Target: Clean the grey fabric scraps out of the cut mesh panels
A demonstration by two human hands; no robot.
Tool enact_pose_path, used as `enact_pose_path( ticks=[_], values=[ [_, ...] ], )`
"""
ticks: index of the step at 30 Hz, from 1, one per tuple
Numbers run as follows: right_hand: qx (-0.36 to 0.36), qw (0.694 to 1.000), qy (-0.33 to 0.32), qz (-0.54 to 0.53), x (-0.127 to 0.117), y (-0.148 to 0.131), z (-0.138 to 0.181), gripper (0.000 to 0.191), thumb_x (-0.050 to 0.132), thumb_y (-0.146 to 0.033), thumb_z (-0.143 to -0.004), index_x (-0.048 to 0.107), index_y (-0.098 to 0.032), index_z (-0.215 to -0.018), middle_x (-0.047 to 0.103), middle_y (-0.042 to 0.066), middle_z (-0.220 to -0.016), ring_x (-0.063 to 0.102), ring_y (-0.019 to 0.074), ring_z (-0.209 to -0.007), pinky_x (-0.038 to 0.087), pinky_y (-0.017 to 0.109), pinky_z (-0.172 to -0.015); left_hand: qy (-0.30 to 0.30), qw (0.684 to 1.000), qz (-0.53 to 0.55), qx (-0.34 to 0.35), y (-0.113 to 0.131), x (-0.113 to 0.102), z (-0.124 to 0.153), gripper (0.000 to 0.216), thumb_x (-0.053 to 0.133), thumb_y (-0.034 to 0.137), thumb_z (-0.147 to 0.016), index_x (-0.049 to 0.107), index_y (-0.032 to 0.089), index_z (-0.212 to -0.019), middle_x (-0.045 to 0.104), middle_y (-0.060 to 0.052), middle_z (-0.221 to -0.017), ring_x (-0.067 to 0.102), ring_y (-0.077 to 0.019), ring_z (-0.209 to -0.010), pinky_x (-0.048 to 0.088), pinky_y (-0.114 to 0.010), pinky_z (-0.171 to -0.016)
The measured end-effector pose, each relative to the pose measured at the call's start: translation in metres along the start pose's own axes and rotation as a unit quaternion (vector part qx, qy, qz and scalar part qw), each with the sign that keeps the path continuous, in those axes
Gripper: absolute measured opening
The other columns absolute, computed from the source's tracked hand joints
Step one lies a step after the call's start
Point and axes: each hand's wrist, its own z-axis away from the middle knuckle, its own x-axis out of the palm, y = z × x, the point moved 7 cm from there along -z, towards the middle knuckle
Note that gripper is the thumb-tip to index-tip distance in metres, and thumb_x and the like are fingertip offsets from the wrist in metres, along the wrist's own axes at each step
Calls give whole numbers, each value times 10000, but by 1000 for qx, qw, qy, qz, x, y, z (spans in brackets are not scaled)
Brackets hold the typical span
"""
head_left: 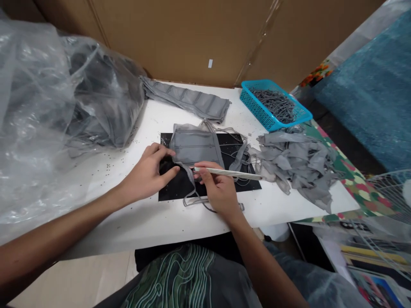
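Observation:
A grey fabric piece [196, 146] with loose straps lies on a black mat [244, 182] in the middle of the white table [128, 214]. My left hand [148, 173] pinches the fabric's near left corner between thumb and fingers. My right hand [218, 188] holds a thin white stick [237, 173] that points to the right, its near end at the fabric's lower edge. A grey strap loops down past my right wrist.
A heap of grey fabric scraps [298, 167] lies to the right. A blue basket [272, 105] holding grey cords stands at the back right. A folded grey strip [189, 99] lies behind. A large clear plastic bag [54, 115] of grey pieces fills the left. Cardboard wall behind.

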Motion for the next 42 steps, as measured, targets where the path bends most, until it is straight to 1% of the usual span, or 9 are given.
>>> enact_pose_path(
  ticks=[6, 10, 15, 19, 22, 27, 33, 37, 42],
  values=[
    [20, 999, -2, -49, -1, 0, 0, 279, 607, -460, -1009, 756, -233, -1072, 784, 53, -1050, 766, 167, -857, 616, 287, -786, -149, 922, 336, -120, 15, 26, 9, 608, 584, 432, -973, 360, 209, -1492, 739, -60, -1010, 735, -237, -966, 601, -465, -906],
    [-38, 997, -42, 51, 8, -10, 3, 220, 583, -357, -1023, 775, -257, -1060, 799, 35, -1083, 753, 190, -979, 598, 335, -899, -141, 904, 374, -153, 21, 26, 22, 757, 655, 361, -927, 229, 218, -1536, 705, 26, -798, 756, -217, -781, 644, -424, -782],
    [-149, 964, -148, 162, 26, -18, 5, 188, 612, -273, -1020, 779, -266, -1104, 813, 8, -1037, 728, 184, -974, 563, 340, -933, -66, 973, 194, -107, 14, 15, 53, 318, 605, 356, -956, 542, 237, -1244, 647, 38, -692, 642, -159, -551, 559, -312, -523],
    [-202, 934, -232, 180, 33, -18, 2, 183, 618, -240, -1013, 762, -250, -1126, 804, 15, -1132, 721, 183, -1049, 553, 351, -971, 49, 995, -50, 76, 35, 5, 79, 218, 523, 263, -1018, 686, 209, -1153, 722, -123, -1169, 711, -261, -1066, 614, -444, -904],
    [-196, 936, -240, 170, 34, -17, -3, 115, 683, -261, -974, 773, -253, -1046, 808, 6, -1127, 737, 193, -1057, 564, 371, -983, 34, 981, -124, 147, 41, 16, 91, 328, 525, 228, -1025, 647, 201, -1329, 666, -145, -1381, 628, -313, -1283, 552, -521, -1061],
    [-86, 973, -192, 94, 30, -11, -12, 91, 720, -251, -927, 799, -277, -891, 818, 3, -980, 769, 194, -963, 609, 369, -938, 10, 971, -173, 165, 40, 20, 91, 401, 510, 250, -1032, 610, 157, -1409, 676, -163, -1384, 638, -336, -1258, 551, -536, -1011],
    [-41, 979, -181, 88, 34, -3, -14, 74, 745, -280, -906, 814, -288, -880, 822, -15, -948, 776, 194, -936, 622, 362, -916, 2, 964, -203, 174, 43, 18, 90, 352, 463, 244, -1051, 664, 116, -1310, 670, -183, -1397, 606, -360, -1314, 504, -541, -1008],
    [-118, 970, -155, 147, 38, -13, -6, 140, 677, -252, -968, 801, -283, -912, 823, -10, -1029, 763, 194, -1018, 588, 370, -990, 7, 963, -216, 161, 44, 21, 93, 362, 449, 258, -1059, 655, 157, -1338, 633, -164, -1465, 586, -355, -1365, 468, -559, -1044],
    [-205, 910, -125, 337, 43, -21, 4, 228, 523, -188, -1040, 744, -223, -994, 802, 69, -1060, 734, 210, -969, 555, 328, -890, 6, 955, -259, 146, 48, 27, 96, 395, 403, 233, -1064, 629, 121, -1369, 596, -197, -1494, 596, -371, -1360, 440, -611, -1068]
  ],
)
